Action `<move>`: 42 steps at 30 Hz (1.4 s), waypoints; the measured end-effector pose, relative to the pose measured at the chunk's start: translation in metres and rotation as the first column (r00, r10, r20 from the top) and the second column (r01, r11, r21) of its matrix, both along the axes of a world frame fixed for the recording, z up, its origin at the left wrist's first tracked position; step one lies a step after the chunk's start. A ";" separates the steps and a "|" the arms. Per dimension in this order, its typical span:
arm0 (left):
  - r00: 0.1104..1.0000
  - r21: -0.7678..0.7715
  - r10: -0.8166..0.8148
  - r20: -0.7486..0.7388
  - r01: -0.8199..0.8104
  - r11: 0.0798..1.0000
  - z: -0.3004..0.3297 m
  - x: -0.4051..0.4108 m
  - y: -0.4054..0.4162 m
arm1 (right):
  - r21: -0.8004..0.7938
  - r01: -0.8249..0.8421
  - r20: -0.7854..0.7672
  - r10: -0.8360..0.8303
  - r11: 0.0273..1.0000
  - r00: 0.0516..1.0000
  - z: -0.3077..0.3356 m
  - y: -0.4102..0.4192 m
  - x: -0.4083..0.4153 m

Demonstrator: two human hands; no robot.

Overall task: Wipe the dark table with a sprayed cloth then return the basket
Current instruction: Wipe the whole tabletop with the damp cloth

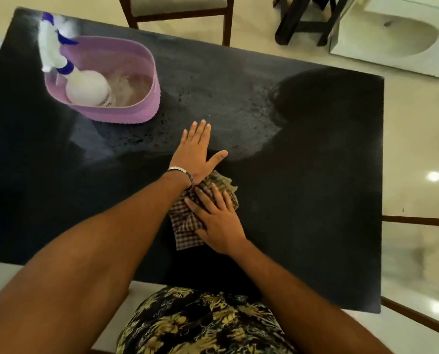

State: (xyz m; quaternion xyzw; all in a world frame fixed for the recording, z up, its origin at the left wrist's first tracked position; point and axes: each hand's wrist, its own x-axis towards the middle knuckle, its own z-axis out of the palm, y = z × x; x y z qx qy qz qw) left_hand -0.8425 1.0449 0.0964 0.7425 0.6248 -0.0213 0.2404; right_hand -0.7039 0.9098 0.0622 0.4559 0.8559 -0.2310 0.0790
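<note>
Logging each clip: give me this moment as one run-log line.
phase: wiping | right hand: flat on checked cloth | left hand: flat on dark table | spray bottle: in basket, far left

Home dining room, dark table [302, 200], wooden chairs [177, 14], glossy tile floor [418, 154]

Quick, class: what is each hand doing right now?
Left hand: open, flat on the dark table, holding nothing.
Right hand: open, pressing the checked cloth.

A single head-worn wide-angle camera looks steeply forward and down from close above the near edge of the dark speckled stone table [302, 200], whose far corners bend outward.
</note>
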 end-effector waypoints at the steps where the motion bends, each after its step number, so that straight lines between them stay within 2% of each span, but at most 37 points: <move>1: 1.000 0.001 -0.004 0.000 0.004 1.000 -0.001 0.003 0.006 | 0.016 -0.016 -0.006 0.016 1.000 1.000 -0.002 0.010 0.010; 3: 1.000 0.015 -0.009 0.007 0.009 1.000 -0.002 0.004 0.015 | 0.056 0.030 -0.001 -0.030 0.998 1.000 -0.003 0.032 0.025; 8: 1.000 0.044 -0.007 -0.007 0.007 0.999 -0.006 0.007 0.054 | 0.105 0.292 0.037 -0.297 0.951 0.954 -0.008 0.123 0.064; 15: 1.000 0.097 0.016 0.018 -0.017 0.995 -0.003 0.007 0.115 | 0.129 0.484 0.055 -0.494 0.865 0.868 -0.012 0.248 0.114; 22: 0.998 0.137 0.055 0.011 -0.056 0.989 -0.010 0.001 0.163 | 0.084 0.723 0.079 -0.728 0.686 0.681 -0.011 0.363 0.184; 27: 0.998 0.143 0.057 -0.018 -0.054 0.988 -0.021 -0.004 0.182 | 0.092 0.805 0.083 -0.810 0.586 0.580 -0.012 0.402 0.184; 29: 0.998 0.138 0.059 -0.016 -0.056 0.989 -0.025 -0.005 0.186 | 0.098 0.791 0.078 -0.797 0.604 0.598 -0.012 0.405 0.164; 31: 0.998 0.139 0.068 -0.004 -0.067 0.988 -0.028 -0.006 0.188 | 0.113 0.725 0.068 -0.733 0.679 0.676 -0.013 0.406 0.130; 35: 0.995 0.157 0.095 0.023 -0.097 0.983 -0.031 -0.005 0.191 | 0.121 0.484 0.039 -0.492 0.867 0.870 -0.014 0.402 0.035; 37: 0.993 0.181 0.117 0.022 -0.119 0.976 -0.031 -0.007 0.191 | 0.132 0.342 0.046 -0.351 0.930 0.935 -0.016 0.398 -0.005; 42: 0.990 0.206 0.142 -0.009 -0.137 0.969 -0.033 -0.010 0.186 | 0.149 0.196 0.025 -0.202 0.969 0.979 -0.014 0.393 -0.003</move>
